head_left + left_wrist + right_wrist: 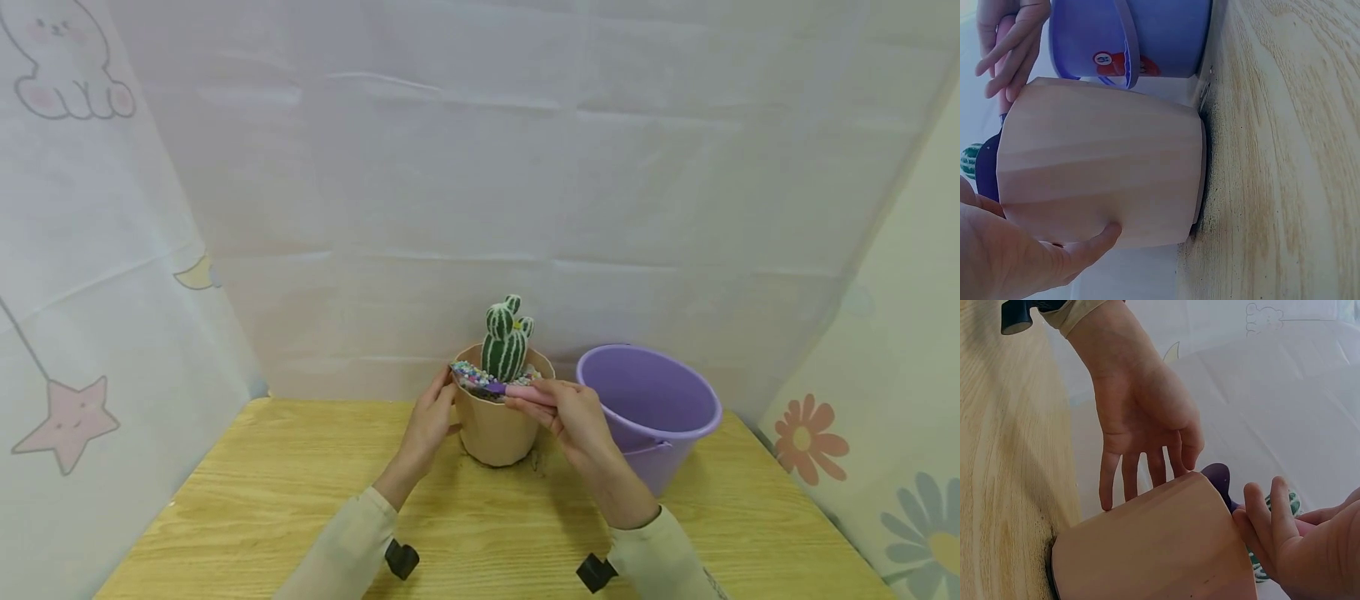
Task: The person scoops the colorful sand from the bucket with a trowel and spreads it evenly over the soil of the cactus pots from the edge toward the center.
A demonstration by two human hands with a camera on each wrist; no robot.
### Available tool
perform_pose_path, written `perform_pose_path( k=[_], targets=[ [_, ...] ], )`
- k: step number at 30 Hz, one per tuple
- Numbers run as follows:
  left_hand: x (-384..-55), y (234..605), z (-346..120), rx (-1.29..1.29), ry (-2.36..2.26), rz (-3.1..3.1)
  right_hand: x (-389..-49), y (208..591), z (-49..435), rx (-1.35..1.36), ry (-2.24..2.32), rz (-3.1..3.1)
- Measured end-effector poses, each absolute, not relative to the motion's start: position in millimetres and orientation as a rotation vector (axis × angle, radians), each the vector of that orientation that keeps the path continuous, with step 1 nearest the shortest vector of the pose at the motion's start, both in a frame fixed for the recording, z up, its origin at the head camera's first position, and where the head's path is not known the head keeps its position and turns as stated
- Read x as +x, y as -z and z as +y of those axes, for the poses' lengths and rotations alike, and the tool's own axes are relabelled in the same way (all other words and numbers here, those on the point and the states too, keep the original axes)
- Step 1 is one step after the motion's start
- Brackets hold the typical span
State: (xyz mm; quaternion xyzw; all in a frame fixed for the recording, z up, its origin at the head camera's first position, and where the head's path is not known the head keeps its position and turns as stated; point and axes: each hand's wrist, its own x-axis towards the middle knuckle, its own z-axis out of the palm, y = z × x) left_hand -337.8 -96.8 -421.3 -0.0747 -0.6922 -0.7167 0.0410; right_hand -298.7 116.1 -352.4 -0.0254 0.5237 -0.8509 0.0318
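Observation:
A green cactus with white ribs [505, 354] stands in a peach-coloured pot [495, 429]. With curled fingers, my right hand [573, 412] grips the pink handle of a small trowel [528, 394]. Its purple blade lies across the pot's mouth at the rim, pointing left, and bears small multicoloured pebbles [471, 375]. My left hand [427, 421] is at the pot's left side. In the right wrist view, the left hand's fairly straight fingers [1130, 478] rest against the pot wall. The left wrist view has its thumb [1100, 242] on the pot's side.
A purple bucket [682, 429] stands upright just right of the pot, its handle hanging down in front. Dark crumbs [1209, 150] lie on the wooden table [300, 467] around the pot's base. A pale cloth backdrop [465, 183] rises close behind.

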Motion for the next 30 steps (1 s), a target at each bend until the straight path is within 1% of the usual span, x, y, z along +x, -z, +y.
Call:
perform_pose_path(
  k=[12,20,25,30],
  targets=[
    [-334.7,425.5,-97.3,-0.249,2.213,-2.117,-305.9,355.1,118.0,0.005,2.635,1.511],
    [-340.3,426.6,-96.8,-0.262,2.193,-2.101,-312.3,351.0,119.0,0.027,2.632,1.429],
    [-339.2,420.5,-98.7,-0.259,2.189,-2.111,-314.7,350.0,119.5,0.037,2.643,1.382],
    [-342.2,425.3,-100.4,-0.237,2.140,-2.135,-316.0,350.4,119.9,0.067,2.654,1.333]
  ],
)
